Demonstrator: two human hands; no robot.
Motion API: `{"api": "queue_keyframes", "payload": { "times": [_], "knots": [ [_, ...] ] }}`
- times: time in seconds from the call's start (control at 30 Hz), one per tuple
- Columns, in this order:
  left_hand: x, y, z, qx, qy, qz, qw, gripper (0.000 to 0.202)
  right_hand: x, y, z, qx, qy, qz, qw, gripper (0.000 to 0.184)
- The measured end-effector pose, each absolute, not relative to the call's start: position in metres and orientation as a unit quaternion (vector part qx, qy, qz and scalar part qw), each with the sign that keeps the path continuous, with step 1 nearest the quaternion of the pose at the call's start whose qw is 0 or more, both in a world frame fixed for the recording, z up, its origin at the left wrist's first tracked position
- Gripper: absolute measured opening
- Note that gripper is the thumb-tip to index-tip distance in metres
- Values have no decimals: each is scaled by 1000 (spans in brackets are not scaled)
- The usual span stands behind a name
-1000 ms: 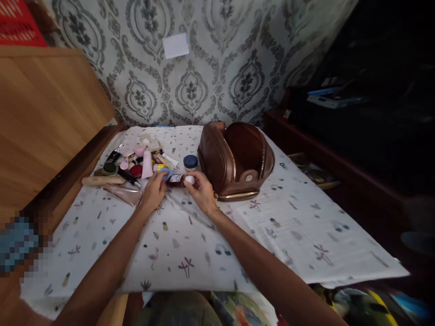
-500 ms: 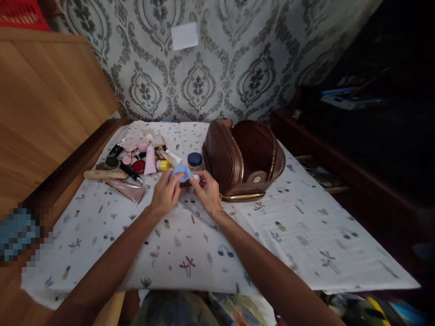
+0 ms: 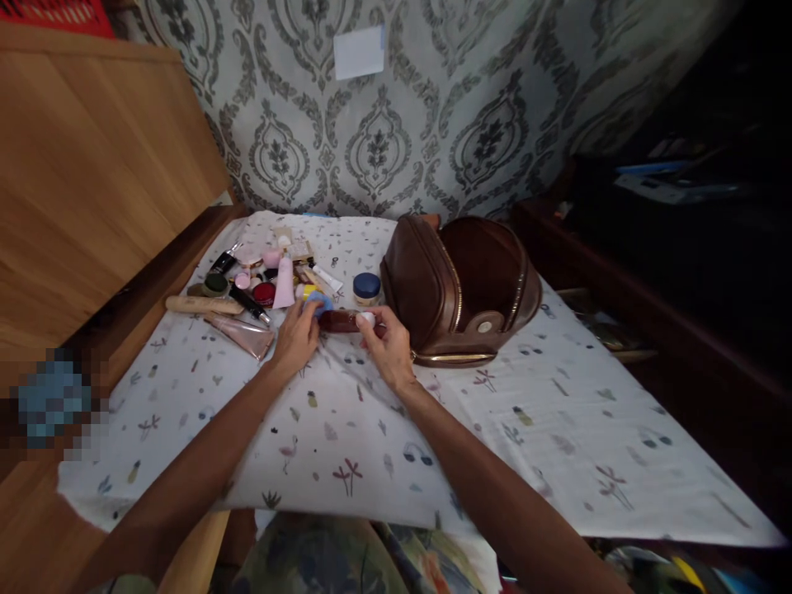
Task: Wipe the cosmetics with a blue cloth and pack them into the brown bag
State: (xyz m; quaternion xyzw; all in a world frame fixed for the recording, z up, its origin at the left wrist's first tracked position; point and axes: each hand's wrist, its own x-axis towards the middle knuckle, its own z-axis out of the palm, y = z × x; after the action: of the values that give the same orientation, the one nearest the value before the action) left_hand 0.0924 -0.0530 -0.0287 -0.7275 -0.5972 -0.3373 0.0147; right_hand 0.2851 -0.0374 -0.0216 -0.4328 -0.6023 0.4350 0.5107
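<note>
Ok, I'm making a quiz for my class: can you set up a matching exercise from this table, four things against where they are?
Things:
1 brown leather bag
2 blue-lidded jar
3 dark red bottle
4 white paper

Places:
A on the wall
B between left hand and right hand
C just left of the bag
D unzipped, right side of the cloth

Pairs: 1-D, 2-C, 3-B, 4-A

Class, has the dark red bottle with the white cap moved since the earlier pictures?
No. The dark red bottle, held by the right hand, lies just in front of the round jar with a dark blue lid, as before.
</note>
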Motion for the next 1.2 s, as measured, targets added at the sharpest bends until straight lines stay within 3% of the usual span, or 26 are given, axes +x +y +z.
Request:
{"api": "queue_keyframes", "payload": {
  "times": [0.2,0.43,0.63,0.9,1.2],
  "knots": [
    [78,-85,-26,-758,-577,-295,71,37,283,-34,-31,-448,-630,381,507,36],
    [56,-112,-27,-790,-564,-224,86,36,294,-32,-38,-423,-752,243,444,28],
    [53,-120,-26,-803,-555,-194,96,38,294,-27,-42,-418,-768,215,434,27],
    [60,-109,-17,-802,-580,-107,96,55,292,-28,-47,-442,-760,200,433,28],
    [81,-74,-6,-780,-619,-80,47,50,297,-33,-47,-436,-751,214,448,27]
  ]
}}
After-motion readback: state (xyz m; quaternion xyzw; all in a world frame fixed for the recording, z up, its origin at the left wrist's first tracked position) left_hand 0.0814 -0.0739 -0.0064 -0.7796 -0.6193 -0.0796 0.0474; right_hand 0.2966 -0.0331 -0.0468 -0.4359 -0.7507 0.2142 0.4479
